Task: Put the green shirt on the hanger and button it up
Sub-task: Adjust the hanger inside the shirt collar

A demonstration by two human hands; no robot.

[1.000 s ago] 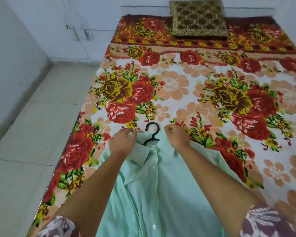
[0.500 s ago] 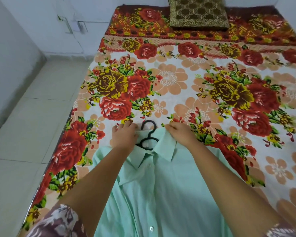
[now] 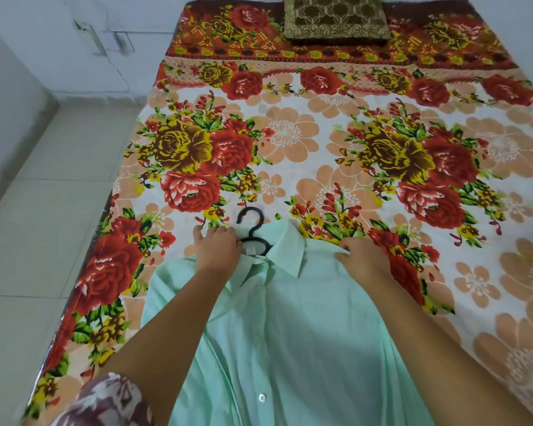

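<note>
Your pale mint-green fabric button-up shirt [image 3: 290,333] is lying flat, front up, on the floral bedspread [image 3: 290,133], collar [image 3: 286,250] pointing away from you. The black plastic hanger [image 3: 253,224] sits inside the open neck, its hook poking out past the collar and curling left. One white button [image 3: 261,397] shows lower down.

Light was soft, even and fairly bright, and threw no hard shadows; only faint shade lay in the folds of the shirt [image 3: 305,333]. A mild sheen sat on the red roses [image 3: 243,84] toward the far edge of the bed [image 3: 290,136]. The wide lens bowed the bed's left edge and the lines of the wall [image 3: 28,56]. The sleeve [image 3: 105,404] in the bottom left corner was blurred.
</note>
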